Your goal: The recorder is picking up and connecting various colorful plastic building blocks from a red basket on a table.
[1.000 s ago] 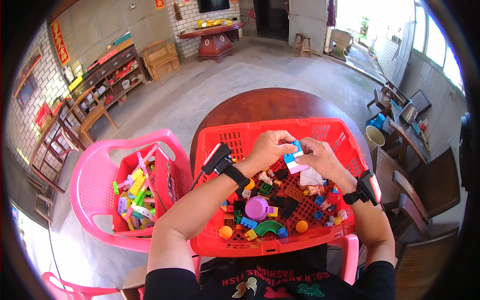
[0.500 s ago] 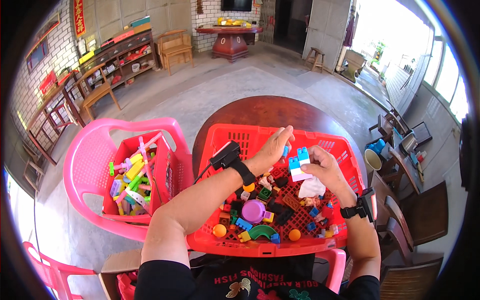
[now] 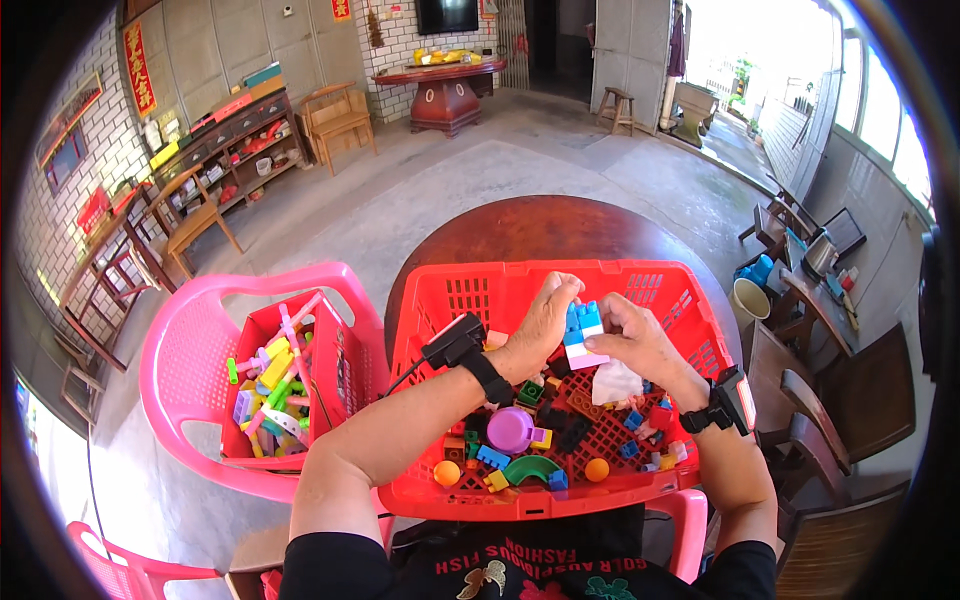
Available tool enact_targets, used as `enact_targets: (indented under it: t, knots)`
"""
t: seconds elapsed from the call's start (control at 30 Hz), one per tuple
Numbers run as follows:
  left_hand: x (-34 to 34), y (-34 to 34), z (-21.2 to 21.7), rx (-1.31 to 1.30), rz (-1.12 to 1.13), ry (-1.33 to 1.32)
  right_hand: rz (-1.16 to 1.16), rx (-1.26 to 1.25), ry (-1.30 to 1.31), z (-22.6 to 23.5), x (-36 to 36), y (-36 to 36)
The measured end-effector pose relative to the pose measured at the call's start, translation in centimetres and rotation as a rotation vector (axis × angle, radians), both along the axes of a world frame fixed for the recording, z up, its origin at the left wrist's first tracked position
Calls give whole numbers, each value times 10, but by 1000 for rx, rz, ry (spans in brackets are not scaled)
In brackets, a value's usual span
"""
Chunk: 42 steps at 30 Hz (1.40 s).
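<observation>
My right hand (image 3: 638, 338) grips a small stack of toy building blocks (image 3: 585, 350), blue on top and white to pale pink below. The stack is tilted above a red basket (image 3: 440, 507). Closed fingers of my left hand (image 3: 545, 325) meet its upper left side, at a blue block (image 3: 573, 318); their tips are partly hidden. A crumpled white tissue or cloth (image 3: 617, 383) hangs below my right hand. Loose blocks, a purple round toy cup (image 3: 511, 430), a green curved piece (image 3: 531, 467) and orange balls (image 3: 597, 470) lie in the basket.
The basket stands on a round brown table (image 3: 500, 222). To the left, a pink plastic chair (image 3: 185, 340) holds a red box (image 3: 345, 365) of colourful toy pieces. Wooden chairs (image 3: 850, 420) stand at the right, near a beige bucket (image 3: 749, 300).
My left hand has brought its blue block against the stack in my right hand. The stack has shifted slightly left and its top now looks fuller. The whole view has tilted a little.
</observation>
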<state>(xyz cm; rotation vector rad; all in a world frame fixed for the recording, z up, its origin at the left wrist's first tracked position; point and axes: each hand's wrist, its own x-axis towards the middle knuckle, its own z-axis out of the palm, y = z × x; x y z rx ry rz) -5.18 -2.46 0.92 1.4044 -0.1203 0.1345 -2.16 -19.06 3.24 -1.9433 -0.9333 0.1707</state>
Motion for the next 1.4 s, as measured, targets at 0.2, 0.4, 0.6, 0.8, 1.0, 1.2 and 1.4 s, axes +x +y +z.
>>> enact_targets:
  t: [0.2, 0.4, 0.6, 0.8, 1.0, 1.2, 1.4]
  knots:
    - [-3, 8, 1, 173, -75, -99, -26, -39, -54, -2, -2, 2]
    - [-2, 10, 18, 186, -89, -37, -61, 2, -78, -10, 14, -5]
    - [-2, 16, 22, 939, 70, -631, -86, 228, 126, -17, 26, -7]
    - [-2, 4, 10, 1055, 183, -679, -88, 296, 250, -21, 23, -8]
    - [-4, 7, 17, 1062, 202, -785, -49, 307, 281, -12, 13, -5]
    - [-5, 12, 23, 1097, 156, -854, -13, 241, 284, -12, 11, -8]
    - [-9, 17, 24, 1076, 118, -810, 17, 267, 333, -10, 7, -6]
